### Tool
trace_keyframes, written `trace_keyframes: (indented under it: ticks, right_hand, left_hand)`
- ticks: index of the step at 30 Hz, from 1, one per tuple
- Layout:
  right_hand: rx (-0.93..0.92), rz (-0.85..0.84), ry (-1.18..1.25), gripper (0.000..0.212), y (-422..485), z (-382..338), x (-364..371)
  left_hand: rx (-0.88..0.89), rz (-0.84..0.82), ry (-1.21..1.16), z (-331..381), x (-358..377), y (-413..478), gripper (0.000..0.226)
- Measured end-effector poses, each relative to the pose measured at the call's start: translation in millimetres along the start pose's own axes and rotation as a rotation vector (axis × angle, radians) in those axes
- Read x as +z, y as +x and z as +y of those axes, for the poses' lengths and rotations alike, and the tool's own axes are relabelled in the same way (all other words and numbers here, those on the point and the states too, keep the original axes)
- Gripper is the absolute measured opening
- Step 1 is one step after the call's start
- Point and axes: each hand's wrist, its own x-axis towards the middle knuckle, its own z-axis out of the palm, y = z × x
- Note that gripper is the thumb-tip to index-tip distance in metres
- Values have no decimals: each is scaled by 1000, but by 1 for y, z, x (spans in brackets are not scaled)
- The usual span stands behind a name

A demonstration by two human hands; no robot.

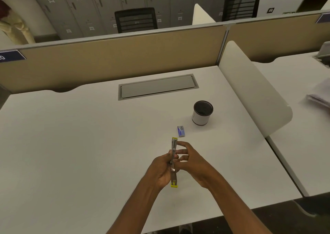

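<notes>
A stapler (174, 145) with yellow ends is swung fully open into one long metal strip, held above the white desk (71, 144). My left hand (160, 171) grips its middle and lower part. My right hand (192, 160) is at its right side, fingers curled and fingertips touching the upper metal channel. A small blue staple box (180, 131) lies on the desk just beyond the stapler's far end.
A white cylindrical holder with a dark inside (202, 113) stands right of the box. A grey cable hatch (158, 87) is set into the desk's back. A white divider (253, 90) bounds the right side, with papers (319, 94) beyond.
</notes>
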Motion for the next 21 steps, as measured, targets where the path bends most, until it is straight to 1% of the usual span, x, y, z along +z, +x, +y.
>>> trace_keyframes:
  ticks: [2, 3, 5, 7, 8, 10, 12, 13, 16, 21]
  right_hand:
    - [-8, 5, -37, 72, -1, -2, -1]
    - [-16, 34, -48, 65, -2, -5, -1]
    - [-87, 186, -133, 49, -2, -9, -2]
    - [-284, 382, -303, 32, 0, -8, -3]
    - [-393, 446, -415, 24, 1, -7, -3]
    - [-543, 511, -694, 14, 2, -5, -3]
    - [-619, 542, -948, 13, 5, -2, -3]
    - [-641, 556, -1030, 12, 6, -3, -3]
    - [-715, 565, -1171, 7, 7, -6, -1]
    - [-773, 510, -1357, 13, 9, -12, 0]
  left_hand:
    - [-11, 15, 3, 3, 2, 0, 24]
    - [-15, 16, -11, 4, 4, -1, 22]
    - [-40, -13, -98, 6, 7, -2, 19]
    - [-69, -52, -186, 7, 7, -1, 23]
    - [-76, -64, -204, 7, 6, -1, 25]
    - [-80, -75, -210, 8, 5, -1, 27]
    - [-86, -66, -210, 8, 5, 0, 26]
    - [-87, -57, -210, 8, 5, 0, 25]
    - [-93, -38, -201, 9, 6, -1, 24]
    - [-84, -26, -166, 13, 6, -3, 24]
